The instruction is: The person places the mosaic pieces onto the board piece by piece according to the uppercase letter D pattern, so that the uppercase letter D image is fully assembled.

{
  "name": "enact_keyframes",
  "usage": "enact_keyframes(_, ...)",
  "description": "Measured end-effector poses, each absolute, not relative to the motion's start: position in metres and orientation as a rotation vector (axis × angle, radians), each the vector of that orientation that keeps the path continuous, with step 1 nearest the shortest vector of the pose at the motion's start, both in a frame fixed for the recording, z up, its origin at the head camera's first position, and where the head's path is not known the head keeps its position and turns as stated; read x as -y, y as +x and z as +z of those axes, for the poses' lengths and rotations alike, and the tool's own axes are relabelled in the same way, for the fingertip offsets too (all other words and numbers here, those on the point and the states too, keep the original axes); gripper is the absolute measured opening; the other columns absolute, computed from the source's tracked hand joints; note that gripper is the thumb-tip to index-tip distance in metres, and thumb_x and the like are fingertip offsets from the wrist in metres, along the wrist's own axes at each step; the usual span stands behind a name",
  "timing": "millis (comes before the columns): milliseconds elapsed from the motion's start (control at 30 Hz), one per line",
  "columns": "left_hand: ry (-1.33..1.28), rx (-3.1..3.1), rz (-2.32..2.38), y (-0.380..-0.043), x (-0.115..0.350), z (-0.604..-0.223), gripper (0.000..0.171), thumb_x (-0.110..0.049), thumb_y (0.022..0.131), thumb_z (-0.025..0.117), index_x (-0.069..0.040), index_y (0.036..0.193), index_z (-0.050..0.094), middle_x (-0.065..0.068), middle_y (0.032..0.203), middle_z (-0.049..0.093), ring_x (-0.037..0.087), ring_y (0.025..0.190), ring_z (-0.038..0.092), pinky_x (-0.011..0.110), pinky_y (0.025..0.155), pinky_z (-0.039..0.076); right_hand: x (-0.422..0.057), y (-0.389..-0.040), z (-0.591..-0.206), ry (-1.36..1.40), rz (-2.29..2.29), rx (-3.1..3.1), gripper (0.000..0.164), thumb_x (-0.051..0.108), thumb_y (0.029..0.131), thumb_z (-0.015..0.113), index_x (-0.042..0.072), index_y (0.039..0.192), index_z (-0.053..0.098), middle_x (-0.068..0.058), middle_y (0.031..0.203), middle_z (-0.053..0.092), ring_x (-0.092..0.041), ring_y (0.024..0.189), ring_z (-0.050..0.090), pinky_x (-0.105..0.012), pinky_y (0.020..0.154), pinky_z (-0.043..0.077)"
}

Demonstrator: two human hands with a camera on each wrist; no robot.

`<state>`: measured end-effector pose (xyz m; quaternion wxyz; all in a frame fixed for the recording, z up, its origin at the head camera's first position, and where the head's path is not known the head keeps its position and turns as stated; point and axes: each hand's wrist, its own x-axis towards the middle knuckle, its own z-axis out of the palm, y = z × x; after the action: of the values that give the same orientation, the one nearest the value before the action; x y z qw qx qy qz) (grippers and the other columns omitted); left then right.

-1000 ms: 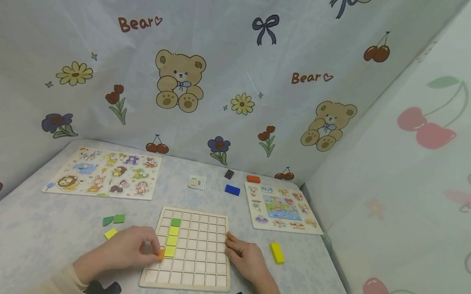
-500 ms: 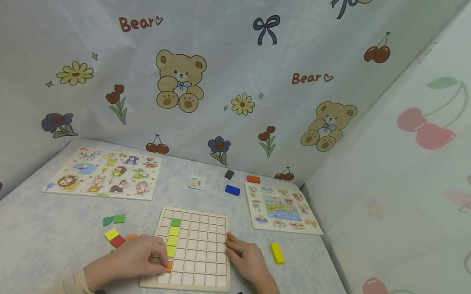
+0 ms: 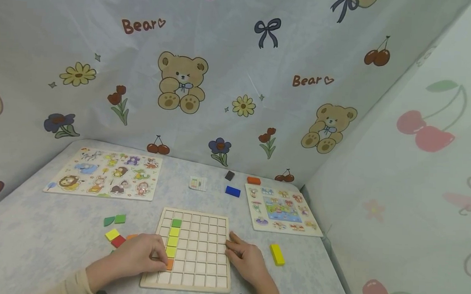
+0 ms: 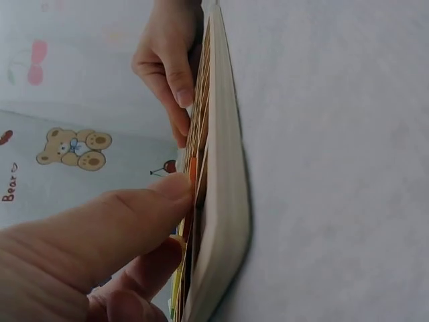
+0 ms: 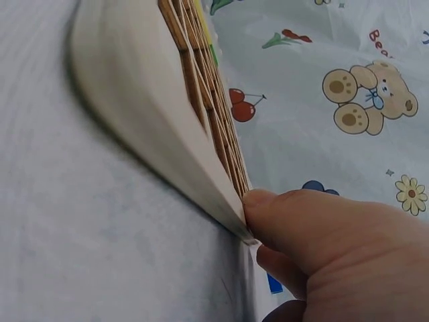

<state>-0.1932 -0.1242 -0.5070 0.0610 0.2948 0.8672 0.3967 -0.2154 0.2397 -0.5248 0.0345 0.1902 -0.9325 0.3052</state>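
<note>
A wooden grid board [image 3: 186,288] lies flat on the table. My left hand [image 3: 137,256] is at its left side, thumb and fingertips pinching an orange square tile [image 3: 170,264] at a cell low in the second column. Above that tile in the same column sit several yellow tiles [image 3: 172,241] and a green tile [image 3: 176,223]. In the left wrist view the thumb tip touches the orange tile [image 4: 194,173]. My right hand [image 3: 249,259] rests against the board's right edge, its fingers fairly straight; the right wrist view shows the thumb [image 5: 268,208] on that edge.
Left of the board lie loose green [image 3: 120,218], yellow [image 3: 112,234], red [image 3: 118,241] and orange pieces, partly behind my hand. An animal puzzle [image 3: 104,174] and another picture puzzle [image 3: 284,210] lie farther back. A yellow block [image 3: 277,254] is at the right; a blue block [image 3: 232,191] is behind.
My left hand has carried the orange tile from the board's left side right and down to a cell below the yellow tiles. The right hand has stayed at the edge.
</note>
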Motion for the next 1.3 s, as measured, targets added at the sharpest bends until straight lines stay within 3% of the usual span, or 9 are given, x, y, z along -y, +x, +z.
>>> enact_keyframes(233,0.649,-2.721,1.095,-0.195,0.135,-0.501,0.008,-0.048,0.086,0.08,-0.04,0.086,0.078,-0.023,0.088,0.066,0.001,0.071,0.055,0.025,0.059,0.044,-0.238,-0.212,-0.526,0.551,1.014,2.894,0.037,0.033,0.1,0.068,0.016,0.133,0.07,0.001,0.145,0.06,-0.022,0.13,0.061,-0.044,0.102,0.053)
enact_keyframes(367,0.342,-2.906,1.008,-0.205,0.155,-0.488,0.017,-0.044,0.089,0.078,-0.032,0.101,0.079,-0.01,0.103,0.073,0.007,0.071,0.058,0.03,0.058,0.046,-0.238,-0.213,-0.526,0.578,0.983,2.878,0.037,0.033,0.101,0.067,0.016,0.133,0.069,0.0,0.145,0.06,-0.023,0.129,0.062,-0.045,0.1,0.054)
enact_keyframes(500,0.106,-3.043,0.863,-0.215,0.184,-0.475,0.034,-0.033,0.09,0.078,-0.018,0.12,0.075,0.014,0.128,0.069,0.028,0.092,0.067,0.043,0.066,0.053,-0.24,-0.214,-0.526,0.603,0.949,2.86,0.037,0.032,0.101,0.066,0.015,0.134,0.068,0.0,0.144,0.061,-0.022,0.127,0.063,-0.044,0.099,0.055)
enact_keyframes(600,0.01,-3.058,0.791,-0.22,0.202,-0.472,0.042,-0.028,0.09,0.077,-0.011,0.129,0.071,0.023,0.137,0.061,0.043,0.111,0.064,0.052,0.071,0.053,-0.241,-0.214,-0.524,0.605,0.936,2.853,0.037,0.032,0.102,0.066,0.015,0.134,0.068,0.0,0.144,0.061,-0.023,0.127,0.064,-0.044,0.099,0.055)
enact_keyframes(833,-0.022,-2.991,0.74,-0.229,0.218,-0.476,0.048,-0.022,0.088,0.077,-0.004,0.131,0.068,0.027,0.138,0.06,0.046,0.113,0.062,0.054,0.072,0.052,-0.243,-0.214,-0.523,0.6,0.922,2.858,0.037,0.032,0.102,0.065,0.015,0.134,0.068,0.001,0.144,0.061,-0.022,0.127,0.064,-0.044,0.099,0.054)
enact_keyframes(1167,0.024,-3.009,0.728,-0.235,0.215,-0.489,0.043,-0.027,0.086,0.081,-0.008,0.124,0.073,0.023,0.131,0.066,0.048,0.116,0.061,0.059,0.08,0.052,-0.241,-0.215,-0.522,0.588,0.936,2.863,0.036,0.032,0.102,0.066,0.015,0.134,0.068,0.001,0.144,0.061,-0.022,0.127,0.063,-0.045,0.1,0.054)
enact_keyframes(1300,0.031,-3.009,0.773,-0.234,0.209,-0.492,0.043,-0.033,0.086,0.082,-0.012,0.122,0.075,0.02,0.128,0.069,0.043,0.113,0.063,0.054,0.078,0.053,-0.24,-0.215,-0.522,0.588,0.946,2.871,0.036,0.032,0.102,0.066,0.016,0.134,0.069,0.001,0.144,0.061,-0.022,0.128,0.063,-0.045,0.1,0.054)
